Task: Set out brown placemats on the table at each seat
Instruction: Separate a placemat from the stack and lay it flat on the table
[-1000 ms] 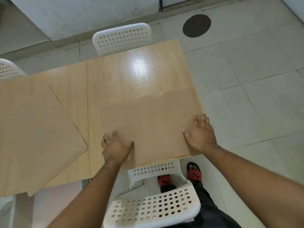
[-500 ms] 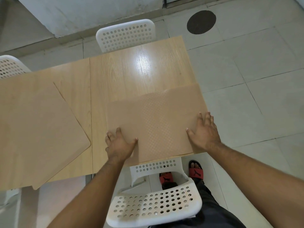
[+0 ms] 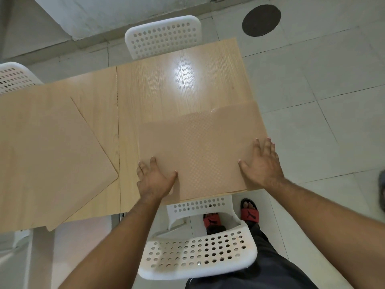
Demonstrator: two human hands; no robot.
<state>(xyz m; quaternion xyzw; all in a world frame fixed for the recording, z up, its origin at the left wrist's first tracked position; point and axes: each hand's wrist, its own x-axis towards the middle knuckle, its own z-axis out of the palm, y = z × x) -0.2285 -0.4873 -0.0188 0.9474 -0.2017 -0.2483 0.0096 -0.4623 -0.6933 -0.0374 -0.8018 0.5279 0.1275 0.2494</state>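
A brown placemat (image 3: 200,147) with a fine woven pattern lies flat at the near right end of the light wooden table (image 3: 166,84). My left hand (image 3: 155,180) rests flat on its near left corner, fingers spread. My right hand (image 3: 263,163) presses flat on its right edge, at the table's side. A second brown placemat (image 3: 48,159) lies skewed on the left part of the table, one corner hanging over the near edge.
A white perforated chair (image 3: 198,255) stands between me and the table, its back toward me. Another white chair (image 3: 163,36) faces the far side, a third chair (image 3: 14,77) at far left. Tiled floor (image 3: 325,90) lies to the right, with a dark round floor cover (image 3: 261,20).
Both hands stay flat on the near placemat. The mat and hands sit in about the same place; only the camera view has shifted slightly.
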